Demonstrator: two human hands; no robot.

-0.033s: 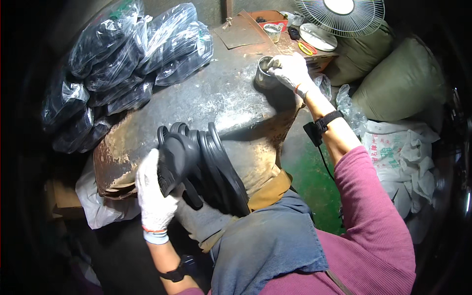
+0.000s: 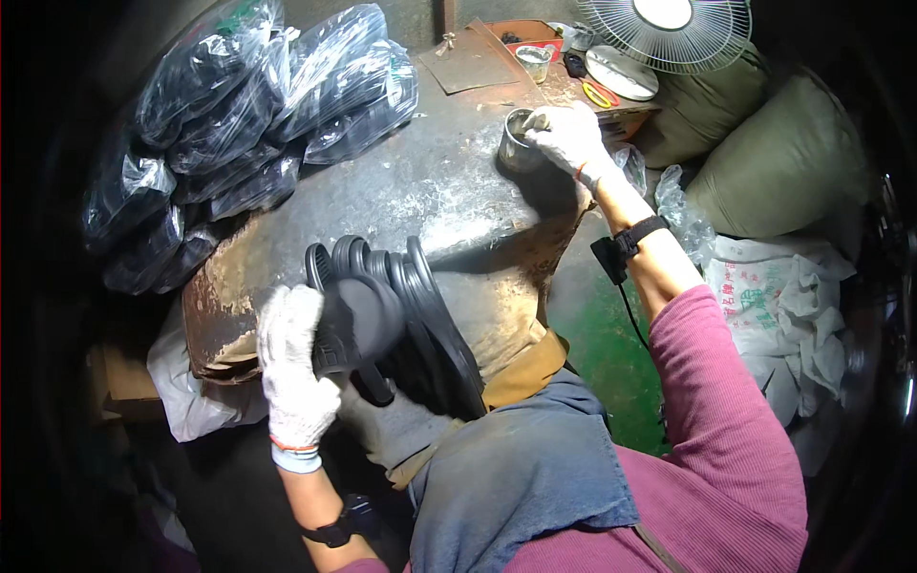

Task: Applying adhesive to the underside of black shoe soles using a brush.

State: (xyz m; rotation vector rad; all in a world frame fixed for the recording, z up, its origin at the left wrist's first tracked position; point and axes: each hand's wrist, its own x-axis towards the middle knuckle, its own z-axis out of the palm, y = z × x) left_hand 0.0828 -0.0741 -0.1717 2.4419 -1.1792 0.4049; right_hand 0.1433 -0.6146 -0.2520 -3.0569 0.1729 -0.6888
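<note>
My left hand [image 2: 294, 368], in a knit white glove, grips a stack of black rubber soles [image 2: 396, 320] standing on edge at the near edge of the rusty metal table [image 2: 420, 196]. My right hand [image 2: 565, 137], gloved, fingers curled over the rim of a round metal tin [image 2: 519, 148] at the far right edge.

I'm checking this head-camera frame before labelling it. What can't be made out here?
- Inside of the metal cup: covered by the right hand.
- Bagged items, upper left: blurred by glare on the plastic.
- Count of black rubber pieces: overlapped, partly behind the left hand.
- Fan: cut off by the top edge.
</note>
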